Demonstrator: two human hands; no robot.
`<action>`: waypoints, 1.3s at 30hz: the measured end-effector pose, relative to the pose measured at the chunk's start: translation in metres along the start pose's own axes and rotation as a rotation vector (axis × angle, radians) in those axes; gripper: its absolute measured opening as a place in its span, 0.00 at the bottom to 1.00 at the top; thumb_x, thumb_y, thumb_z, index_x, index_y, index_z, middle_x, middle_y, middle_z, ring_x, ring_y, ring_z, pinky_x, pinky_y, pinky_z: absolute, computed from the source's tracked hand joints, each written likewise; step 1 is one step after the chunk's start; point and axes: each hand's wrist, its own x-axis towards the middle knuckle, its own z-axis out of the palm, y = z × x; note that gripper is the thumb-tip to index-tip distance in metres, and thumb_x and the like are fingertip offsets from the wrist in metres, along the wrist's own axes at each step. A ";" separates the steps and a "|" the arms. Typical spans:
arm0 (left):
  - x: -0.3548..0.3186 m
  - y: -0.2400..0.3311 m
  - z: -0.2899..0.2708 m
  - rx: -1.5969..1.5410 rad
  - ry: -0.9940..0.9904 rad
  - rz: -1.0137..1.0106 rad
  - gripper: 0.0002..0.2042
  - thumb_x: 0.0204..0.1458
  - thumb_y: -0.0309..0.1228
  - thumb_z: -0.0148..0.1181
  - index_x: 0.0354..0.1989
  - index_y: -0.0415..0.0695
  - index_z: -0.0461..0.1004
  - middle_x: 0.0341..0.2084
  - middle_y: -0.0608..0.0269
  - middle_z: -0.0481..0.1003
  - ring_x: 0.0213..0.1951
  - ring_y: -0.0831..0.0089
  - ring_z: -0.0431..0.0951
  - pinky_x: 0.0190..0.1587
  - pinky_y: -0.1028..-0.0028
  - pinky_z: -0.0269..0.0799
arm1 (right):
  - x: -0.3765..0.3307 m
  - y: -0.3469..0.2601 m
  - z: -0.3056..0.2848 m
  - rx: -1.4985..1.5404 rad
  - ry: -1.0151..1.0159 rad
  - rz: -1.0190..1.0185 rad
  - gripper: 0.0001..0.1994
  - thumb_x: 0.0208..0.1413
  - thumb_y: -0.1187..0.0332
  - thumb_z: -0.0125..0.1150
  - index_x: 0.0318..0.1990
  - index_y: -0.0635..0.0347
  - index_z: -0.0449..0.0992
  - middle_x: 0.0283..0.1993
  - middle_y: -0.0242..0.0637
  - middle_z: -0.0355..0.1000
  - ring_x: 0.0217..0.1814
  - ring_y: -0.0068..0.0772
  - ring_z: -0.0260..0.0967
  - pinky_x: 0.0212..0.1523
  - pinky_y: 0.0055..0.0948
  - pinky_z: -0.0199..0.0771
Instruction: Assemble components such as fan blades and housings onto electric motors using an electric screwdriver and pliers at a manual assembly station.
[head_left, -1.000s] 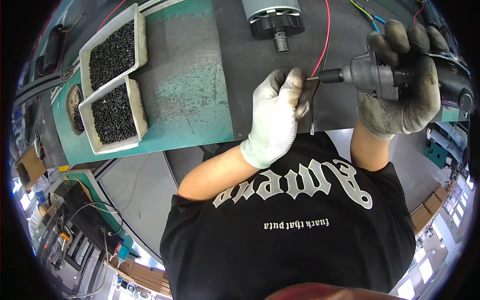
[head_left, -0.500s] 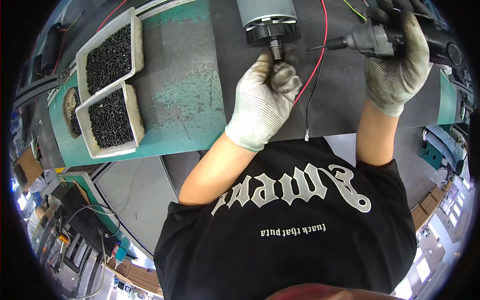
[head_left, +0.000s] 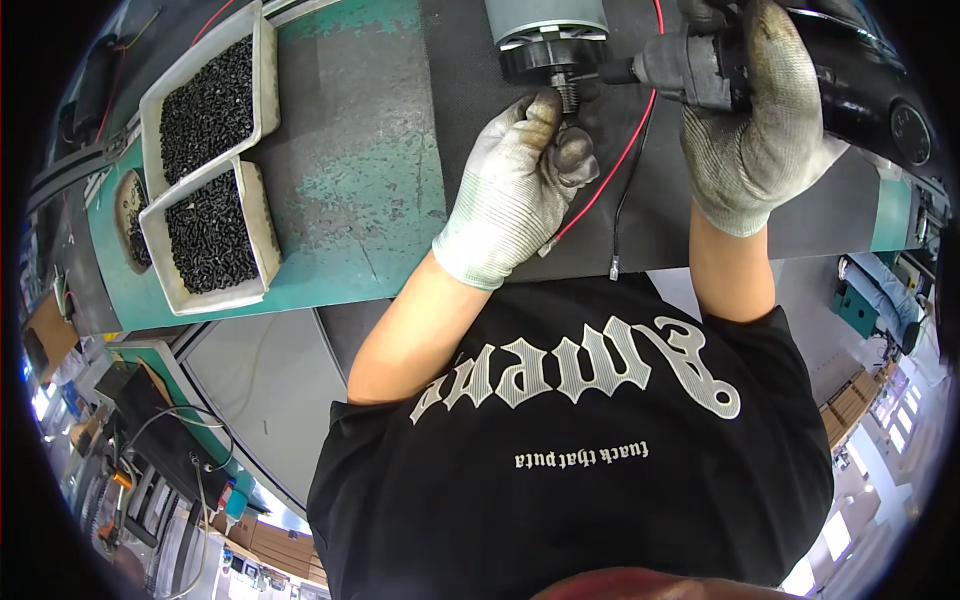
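A silver-grey cylindrical motor (head_left: 548, 18) with a black end cap (head_left: 552, 58) lies at the top middle. Its threaded shaft (head_left: 568, 95) points toward me. My gloved left hand (head_left: 525, 170) is closed at the near end of this shaft, thumb against its side; the curled fingertips hide the very end. In my gloved right hand (head_left: 755, 150) is a black power screwdriver (head_left: 700, 70), held level with its nose to the left. The thin bit (head_left: 588, 77) reaches the shaft close to the end cap; whether it touches cannot be made out.
Two white bins (head_left: 268, 85) (head_left: 262, 225) of small black screws stand at the left, beside a round dish (head_left: 128, 215). A red wire (head_left: 630, 150) and a black wire (head_left: 622, 205) trail over the dark mat (head_left: 465, 100) toward the bench edge.
My right hand has brought the screwdriver leftward, so its bit is now at the shaft. My left hand has shifted slightly left, staying closed by the shaft. The motor appears slightly farther right.
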 end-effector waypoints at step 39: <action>-0.142 0.271 -0.053 2.467 1.461 0.528 0.12 0.52 0.35 0.59 0.38 0.40 0.78 0.38 0.47 0.79 0.39 0.51 0.81 0.44 0.60 0.76 | 0.016 0.030 -0.157 -0.042 0.069 0.108 0.15 0.61 0.74 0.54 0.53 0.73 0.69 0.50 0.51 0.72 0.50 0.43 0.73 0.53 0.41 0.75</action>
